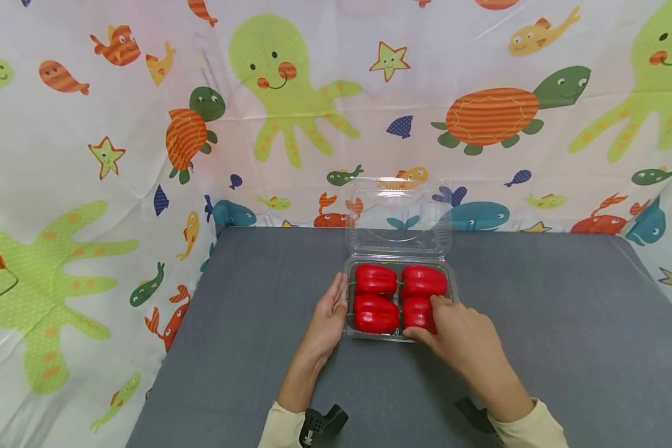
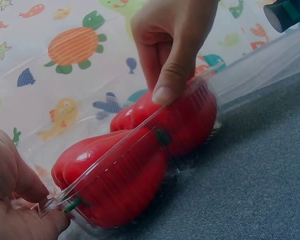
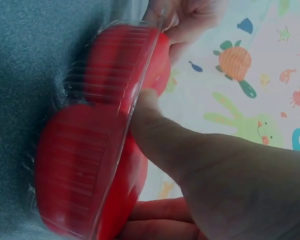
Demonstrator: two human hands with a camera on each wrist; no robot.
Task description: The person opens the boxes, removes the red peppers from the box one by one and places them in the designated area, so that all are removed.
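Observation:
A clear plastic clamshell container (image 1: 347, 274) sits on the table with its lid (image 1: 397, 239) standing up behind it. Red bell peppers lie inside in two rows: back left (image 1: 376, 279), back right (image 1: 424, 280), front left (image 1: 376, 314) and front right (image 1: 418, 313). My right hand (image 1: 466, 333) grips the front right pepper, thumb at its near side and fingers on its far right. At the container's left side, my left hand (image 1: 326, 320) holds the rim; the left wrist view shows thumb and fingers pinching it beside a green stem (image 2: 74, 204).
The grey tabletop (image 1: 549, 336) spreads to both sides of the container. Behind and to the left hangs a white curtain (image 1: 325, 180) printed with sea animals; the raised lid stands close to it. Black wrist devices (image 1: 322, 423) are strapped near both sleeves.

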